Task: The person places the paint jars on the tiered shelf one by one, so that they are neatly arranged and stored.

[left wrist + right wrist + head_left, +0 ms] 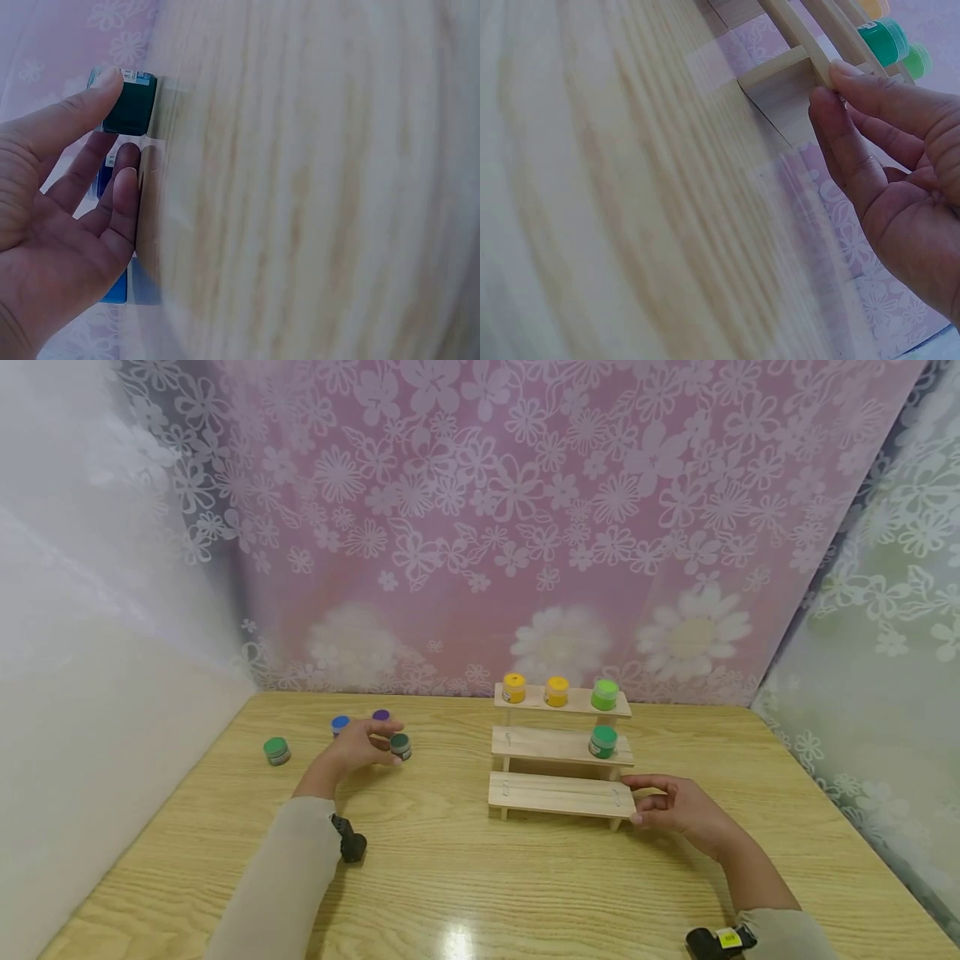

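Note:
On the left of the table, my left hand (pixel 362 747) holds a small dark green paint jar (pixel 401 747) between thumb and fingers. The left wrist view shows the thumb (pixel 101 86) against the jar's side; the other fingers are bent below it. A blue-lidded jar (pixel 341 724) and a purple-lidded jar (pixel 381 715) stand just behind this hand, partly covered by it. My right hand (pixel 678 810) grips the right end of the lowest tier of a three-step wooden display rack (pixel 555 794), thumb and fingertips (pixel 826 97) meeting at the board's corner.
Two yellow jars (pixel 513 688) and a light green jar (pixel 604 695) stand on the rack's top tier. A green jar (pixel 603 742) sits on the middle tier's right side. Another green-lidded jar (pixel 277 751) is at the table's far left. Floral curtain (pixel 480 527) hangs behind the table.

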The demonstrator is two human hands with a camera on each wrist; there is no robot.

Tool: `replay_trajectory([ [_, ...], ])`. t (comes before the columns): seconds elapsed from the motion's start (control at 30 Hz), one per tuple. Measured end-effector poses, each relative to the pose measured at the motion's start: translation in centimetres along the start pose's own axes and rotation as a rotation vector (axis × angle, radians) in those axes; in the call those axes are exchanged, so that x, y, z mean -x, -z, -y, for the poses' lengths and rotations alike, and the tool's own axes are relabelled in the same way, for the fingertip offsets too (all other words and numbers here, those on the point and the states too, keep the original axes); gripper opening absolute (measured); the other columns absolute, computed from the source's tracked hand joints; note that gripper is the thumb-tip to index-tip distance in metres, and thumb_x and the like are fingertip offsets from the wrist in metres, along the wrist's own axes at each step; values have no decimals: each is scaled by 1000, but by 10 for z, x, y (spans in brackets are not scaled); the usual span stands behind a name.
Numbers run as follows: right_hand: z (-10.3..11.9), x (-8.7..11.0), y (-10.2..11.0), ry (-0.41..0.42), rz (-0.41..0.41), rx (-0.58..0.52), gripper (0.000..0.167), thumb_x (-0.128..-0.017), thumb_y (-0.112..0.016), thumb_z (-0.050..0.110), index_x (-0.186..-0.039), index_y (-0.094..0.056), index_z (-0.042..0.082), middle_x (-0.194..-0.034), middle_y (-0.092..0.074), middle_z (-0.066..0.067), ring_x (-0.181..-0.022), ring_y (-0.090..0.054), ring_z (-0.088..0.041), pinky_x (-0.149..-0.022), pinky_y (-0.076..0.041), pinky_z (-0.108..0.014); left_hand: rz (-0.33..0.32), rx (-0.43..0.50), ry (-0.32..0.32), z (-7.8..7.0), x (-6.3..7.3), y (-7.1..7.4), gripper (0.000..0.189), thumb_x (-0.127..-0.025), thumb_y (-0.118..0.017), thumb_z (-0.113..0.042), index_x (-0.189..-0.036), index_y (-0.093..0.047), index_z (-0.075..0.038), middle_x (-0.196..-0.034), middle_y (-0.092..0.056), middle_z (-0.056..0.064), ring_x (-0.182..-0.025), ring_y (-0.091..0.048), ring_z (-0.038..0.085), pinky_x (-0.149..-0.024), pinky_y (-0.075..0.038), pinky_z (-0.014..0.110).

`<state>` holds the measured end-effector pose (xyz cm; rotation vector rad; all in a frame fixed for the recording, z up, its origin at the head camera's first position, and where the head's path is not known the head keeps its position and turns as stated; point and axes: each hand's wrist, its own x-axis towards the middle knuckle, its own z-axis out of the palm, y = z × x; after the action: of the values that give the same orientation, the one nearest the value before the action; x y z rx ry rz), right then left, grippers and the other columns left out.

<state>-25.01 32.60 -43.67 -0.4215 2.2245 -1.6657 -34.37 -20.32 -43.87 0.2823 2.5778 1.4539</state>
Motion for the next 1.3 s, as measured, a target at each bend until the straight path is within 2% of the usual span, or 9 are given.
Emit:
replay_trajectory([
  [0.2, 1, 1, 0, -8, 1, 6, 65, -89, -72, 9, -142, -40, -10, -101, -64, -14, -88, -65, -19, -80, -56, -32, -46, -9, 10, 2, -1, -2, 47, -81, -81, -10, -126, -67, -8, -126, -60, 13, -113, -59, 34, -84, -56, 39],
  [0.33, 2, 1, 0, -9, 0, 5, 66, -89, -72, 9, -143, -40, -10, -102, -64, -15, -89, -65, -19, -81, -56, -32, -65, -3, 20, 4, -2, -4, 41, -81, -82, -11, -120, -69, -9, -124, -62, 11, -112, -60, 32, -81, -56, 38],
  [0.63, 1, 1, 0, -16, -1, 7, 67, -89, -72, 10, -143, -39, -10, -103, -65, -16, -91, -66, -20, -81, -57, -32, -68, 19, 23, 1, 4, -4, 41, -81, -82, -16, -121, -69, -13, -124, -60, 10, -115, -58, 32, -83, -56, 40],
  [0.8, 1, 1, 0, -13, -1, 18, 67, -90, -72, 11, -143, -38, -10, -104, -65, -17, -92, -66, -21, -81, -57, -33, -79, 14, 1, -2, 10, 0, 43, -81, -83, -22, -121, -69, -14, -128, -59, 11, -115, -57, 32, -87, -54, 42],
  [1.0, 1, -1, -1, -3, 2, 26, 67, -89, -73, 12, -143, -39, -10, -105, -65, -19, -92, -66, -22, -82, -56, -32, -74, 69, 8, -2, 13, 0, 44, -77, -85, -25, -118, -69, -16, -129, -58, 7, -117, -55, 28, -87, -55, 39],
  [1.3, 0, 1, 0, -7, -2, 21, 68, -88, -74, 11, -143, -39, -10, -102, -65, -18, -90, -66, -21, -82, -56, -32, -77, 44, -15, -17, 21, -6, 46, -76, -86, -29, -118, -69, -18, -127, -61, 8, -120, -55, 30, -93, -50, 47],
])
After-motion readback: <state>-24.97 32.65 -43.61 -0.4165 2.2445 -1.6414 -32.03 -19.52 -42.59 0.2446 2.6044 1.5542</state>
